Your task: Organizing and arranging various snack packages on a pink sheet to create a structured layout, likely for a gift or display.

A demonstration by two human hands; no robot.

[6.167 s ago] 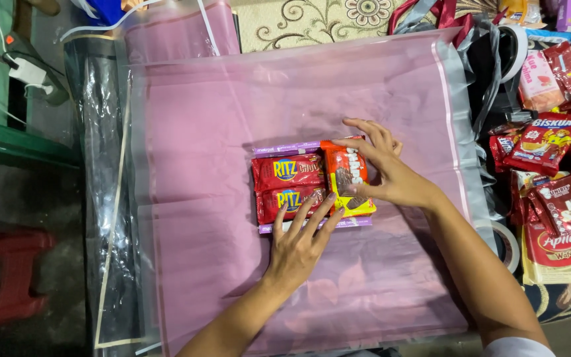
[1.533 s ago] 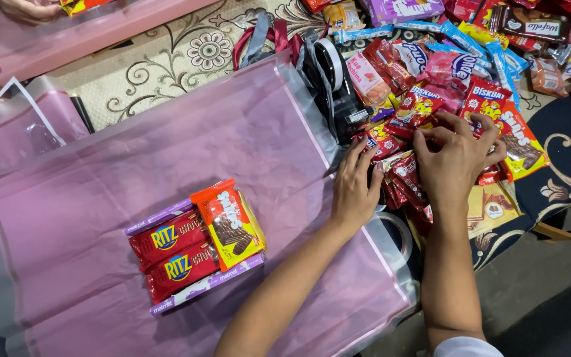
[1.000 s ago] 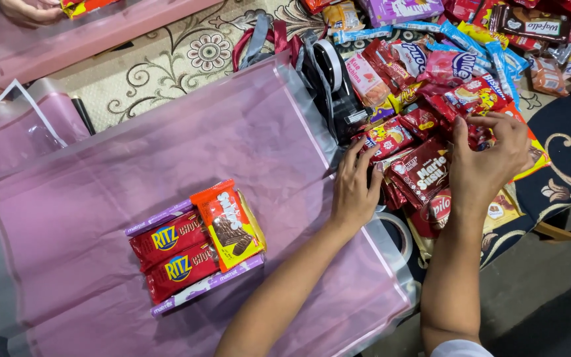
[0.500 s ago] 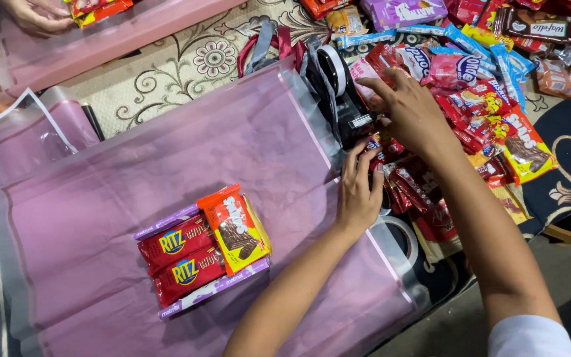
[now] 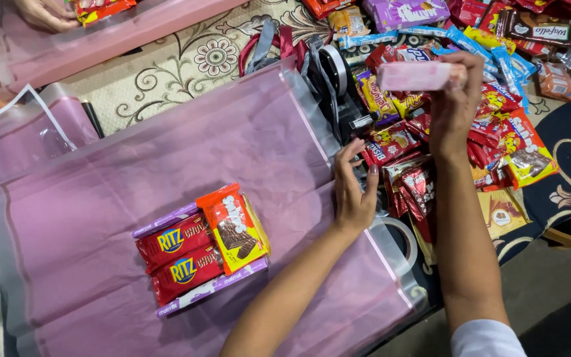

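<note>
Pink translucent wrapping sheet (image 5: 166,152) covers the surface to the left of both hands, with a small stack of snack packs (image 5: 201,248) lying on it, well apart from the left hand (image 5: 355,192) and below-left of it: two red cracker packs, an orange pack laid across them, and purple bars beneath. The left hand rests at the sheet's right edge, fingers loosely curled and holding nothing. Just right of it lies a heap of mixed snack packets (image 5: 497,132), above which the right hand (image 5: 454,106) is raised. A pale pink wrapped bar (image 5: 418,75) is pinched at its right end between that hand's fingertips, lying level over the heap. A roll of clear tape (image 5: 401,241) sits below the left hand. Another person's hand (image 5: 47,12) shows at far upper left.
</note>
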